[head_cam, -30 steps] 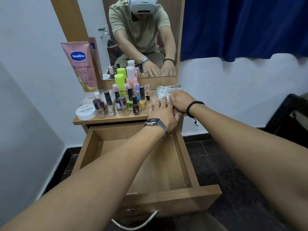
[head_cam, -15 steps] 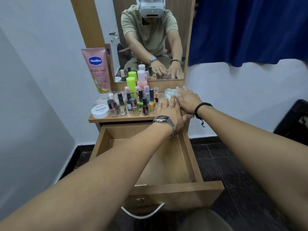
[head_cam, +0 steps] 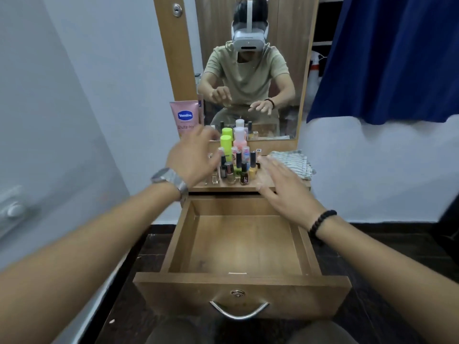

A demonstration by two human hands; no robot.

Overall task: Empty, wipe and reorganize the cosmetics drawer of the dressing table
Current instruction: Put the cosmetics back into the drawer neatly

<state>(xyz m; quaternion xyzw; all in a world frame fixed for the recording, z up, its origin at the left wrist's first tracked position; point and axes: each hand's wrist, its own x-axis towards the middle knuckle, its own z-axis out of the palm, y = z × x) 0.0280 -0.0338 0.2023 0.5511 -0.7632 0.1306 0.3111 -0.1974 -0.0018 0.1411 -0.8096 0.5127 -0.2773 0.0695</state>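
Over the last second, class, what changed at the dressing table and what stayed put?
Both hands let go of the folded striped cloth. The left hand moved left over the small cosmetic bottles; the right hand drew back, open. The cloth, bottles and empty wooden drawer stayed put.

1. Your left hand [head_cam: 192, 155] is raised above the back left corner of the open drawer [head_cam: 242, 281], fingers loosely spread and blurred, holding nothing.
2. A metal wristwatch [head_cam: 171, 180] sits on your left wrist.
3. Your right hand [head_cam: 285, 187] hovers palm down over the drawer's back edge, fingers straight and apart.
4. A black bead bracelet [head_cam: 321, 223] circles your right wrist.
5. Both forearms reach forward along either side of the drawer.
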